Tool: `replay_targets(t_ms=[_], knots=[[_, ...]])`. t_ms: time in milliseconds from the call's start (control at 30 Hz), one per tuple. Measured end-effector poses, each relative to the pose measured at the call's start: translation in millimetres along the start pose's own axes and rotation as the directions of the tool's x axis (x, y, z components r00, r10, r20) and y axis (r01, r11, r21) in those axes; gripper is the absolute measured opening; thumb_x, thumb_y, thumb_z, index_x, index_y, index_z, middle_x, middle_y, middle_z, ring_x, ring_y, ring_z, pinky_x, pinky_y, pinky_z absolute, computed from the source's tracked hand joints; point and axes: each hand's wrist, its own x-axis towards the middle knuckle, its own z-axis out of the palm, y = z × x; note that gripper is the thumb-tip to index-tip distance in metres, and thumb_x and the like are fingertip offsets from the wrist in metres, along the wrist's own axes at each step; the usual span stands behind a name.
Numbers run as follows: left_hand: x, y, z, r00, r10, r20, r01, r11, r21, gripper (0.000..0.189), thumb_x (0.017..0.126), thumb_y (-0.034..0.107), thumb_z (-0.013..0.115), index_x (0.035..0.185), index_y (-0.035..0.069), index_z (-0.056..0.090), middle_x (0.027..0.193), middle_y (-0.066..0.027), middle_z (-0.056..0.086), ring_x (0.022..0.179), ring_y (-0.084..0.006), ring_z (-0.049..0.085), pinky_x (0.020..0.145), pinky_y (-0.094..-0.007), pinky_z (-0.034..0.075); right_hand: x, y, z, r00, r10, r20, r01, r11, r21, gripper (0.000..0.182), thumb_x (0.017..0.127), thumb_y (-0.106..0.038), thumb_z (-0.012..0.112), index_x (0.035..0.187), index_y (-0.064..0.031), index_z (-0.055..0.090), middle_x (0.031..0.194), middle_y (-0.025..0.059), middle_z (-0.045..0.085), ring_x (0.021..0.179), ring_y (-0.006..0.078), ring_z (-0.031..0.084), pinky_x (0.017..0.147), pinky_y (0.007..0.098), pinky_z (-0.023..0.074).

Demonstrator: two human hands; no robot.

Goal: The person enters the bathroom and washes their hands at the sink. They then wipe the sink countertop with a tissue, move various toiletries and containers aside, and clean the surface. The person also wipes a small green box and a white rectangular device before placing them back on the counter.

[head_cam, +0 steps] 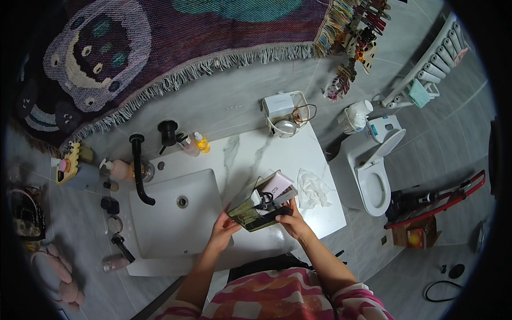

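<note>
Between my two hands is a dark green, open-topped storage box (248, 222), tilted above the counter by the basin's right edge. My left hand (225, 229) grips its lower left corner. On the opposite side, my right hand (294, 221) holds the box's right end, with the thumb on a dark strip (272, 218) along the near rim. Inside stand a pale pink carton (277, 184) bearing writing and a bundled black cable (265, 200). Some white items beside the cable are partly hidden. A crumpled white tissue (313, 190) lies on the counter just right of the box.
A white washbasin (168, 228) with a black wall tap (138, 168) is at the left. Two bottles (196, 144) stand behind it. A wire basket (306, 100) holding a white box occupies the counter's back right. Beyond the counter's right edge is a toilet (374, 188).
</note>
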Motion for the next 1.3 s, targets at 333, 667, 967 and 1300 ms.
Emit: replay_targets(t_ms=[333, 667, 967, 1300], knots=[[32, -31, 14, 0.979, -0.009, -0.206, -0.024, 0.987, -0.159, 0.091, 0.082, -0.003, 0.063, 0.15, 0.021, 0.008, 0.139, -0.0117, 0.04, 0.127, -0.0236, 0.041, 0.105, -0.0389, 0.035, 21, 23, -16, 0.973, 0.231, 0.005, -0.219, 0.912, 0.347, 0.047, 0.083, -0.019, 0.067, 0.125, -0.0104, 0.048, 0.119, 0.0077, 0.057, 0.112, 0.0232, 0.056, 0.097, 0.0445, 0.0455], [21, -37, 22, 0.95, -0.116, -0.29, 0.09, 0.991, -0.101, 0.089, 0.085, 0.003, 0.066, 0.151, 0.021, 0.01, 0.134, -0.0116, 0.046, 0.119, -0.0228, 0.05, 0.092, -0.0375, 0.048, 65, 24, -49, 0.835, 0.338, -0.434, -0.359, 0.933, 0.036, 0.034, 0.079, -0.038, 0.073, 0.095, -0.0101, 0.063, 0.088, -0.0001, 0.062, 0.08, 0.0121, 0.058, 0.072, 0.0278, 0.0462], [-8, -6, 18, 0.895, -0.194, -0.401, 0.215, 0.976, 0.009, 0.084, 0.085, 0.002, 0.067, 0.15, 0.017, 0.017, 0.12, -0.0095, 0.055, 0.107, -0.0193, 0.057, 0.084, -0.0323, 0.051, 84, -5, -46, 0.839, 0.307, -0.448, -0.439, 0.87, -0.226, 0.035, 0.074, -0.036, 0.074, 0.09, -0.0064, 0.064, 0.074, 0.003, 0.064, 0.063, 0.0135, 0.06, 0.062, 0.0283, 0.0512], [-29, 16, -1, 0.914, -0.107, -0.392, 0.167, 0.978, 0.123, 0.087, 0.083, -0.001, 0.069, 0.15, 0.011, 0.015, 0.122, -0.0168, 0.05, 0.108, -0.0201, 0.057, 0.088, -0.0331, 0.05, 116, -23, -62, 0.918, 0.12, -0.379, -0.313, 0.806, -0.503, 0.063, 0.073, -0.028, 0.079, 0.12, 0.0047, 0.052, 0.092, 0.0093, 0.063, 0.074, 0.018, 0.062, 0.067, 0.0318, 0.053]])
